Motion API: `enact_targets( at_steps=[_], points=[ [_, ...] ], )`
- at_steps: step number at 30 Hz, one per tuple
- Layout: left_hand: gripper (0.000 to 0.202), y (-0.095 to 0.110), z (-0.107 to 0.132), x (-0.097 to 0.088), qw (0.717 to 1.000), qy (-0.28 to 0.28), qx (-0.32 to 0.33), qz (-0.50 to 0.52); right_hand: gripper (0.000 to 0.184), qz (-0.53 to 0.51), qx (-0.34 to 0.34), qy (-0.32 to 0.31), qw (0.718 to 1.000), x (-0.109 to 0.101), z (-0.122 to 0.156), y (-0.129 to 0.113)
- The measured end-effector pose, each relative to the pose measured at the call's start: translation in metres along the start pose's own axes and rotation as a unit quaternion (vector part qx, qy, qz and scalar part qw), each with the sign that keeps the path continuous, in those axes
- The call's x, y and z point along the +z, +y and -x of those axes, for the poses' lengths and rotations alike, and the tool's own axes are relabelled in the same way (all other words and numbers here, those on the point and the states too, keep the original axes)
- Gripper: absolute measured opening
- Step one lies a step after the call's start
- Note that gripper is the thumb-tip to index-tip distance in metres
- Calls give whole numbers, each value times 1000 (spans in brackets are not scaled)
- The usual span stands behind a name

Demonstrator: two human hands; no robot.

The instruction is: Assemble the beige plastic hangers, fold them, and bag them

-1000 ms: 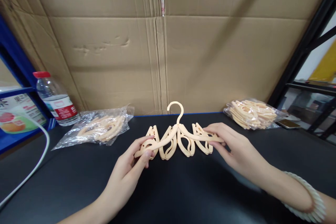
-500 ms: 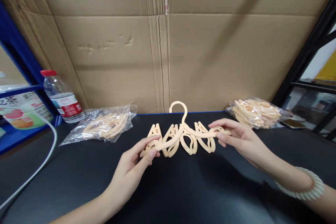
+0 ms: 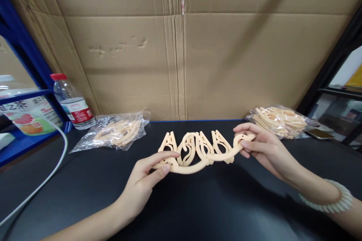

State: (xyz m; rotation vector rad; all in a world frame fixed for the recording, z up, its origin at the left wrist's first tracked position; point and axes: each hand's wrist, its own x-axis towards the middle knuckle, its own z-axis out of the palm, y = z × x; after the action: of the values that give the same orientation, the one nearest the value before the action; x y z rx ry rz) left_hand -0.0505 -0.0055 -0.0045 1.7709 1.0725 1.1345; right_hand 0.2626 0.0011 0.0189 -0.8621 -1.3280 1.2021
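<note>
Beige hanger spans between both hands, one at each end.

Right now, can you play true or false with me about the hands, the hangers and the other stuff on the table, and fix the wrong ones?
1. The left hand and right hand hold opposite ends of one open hanger. True.
2. The pale bracelet is on the left arm. False: it is on the right arm.
3. A clear bag lies beside the bottle. True.
4. The bottle's cap is green. False: it is red.
5. Four folded hangers lie beyond the open one. True.
6. The cardboard is blue. False: it is brown.
</note>
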Motion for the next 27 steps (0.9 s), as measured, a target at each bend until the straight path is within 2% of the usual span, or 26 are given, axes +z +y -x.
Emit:
enact_targets(
  at_steps=[4, 10, 19, 23, 27],
  points=[
    [23, 3, 5, 3, 998, -43, 41, -33, 30, -24, 18, -18, 999, 4, 0, 3],
    [22, 5, 7, 6, 998, -42, 30, -46, 44, -52, 47, -92, 993, 18, 7, 8],
    [23, 9, 8, 13, 998, -54, -11, -15, 28, -25, 61, -176, 982, 32, 15, 22],
    [22, 13, 11, 18, 998, -62, -5, -29, 24, 40, 51, -208, 976, 35, 20, 18],
    [21, 16, 14, 21, 997, -57, 19, -40, 20, 40, 93, -285, 953, 39, 28, 12]
  ],
)
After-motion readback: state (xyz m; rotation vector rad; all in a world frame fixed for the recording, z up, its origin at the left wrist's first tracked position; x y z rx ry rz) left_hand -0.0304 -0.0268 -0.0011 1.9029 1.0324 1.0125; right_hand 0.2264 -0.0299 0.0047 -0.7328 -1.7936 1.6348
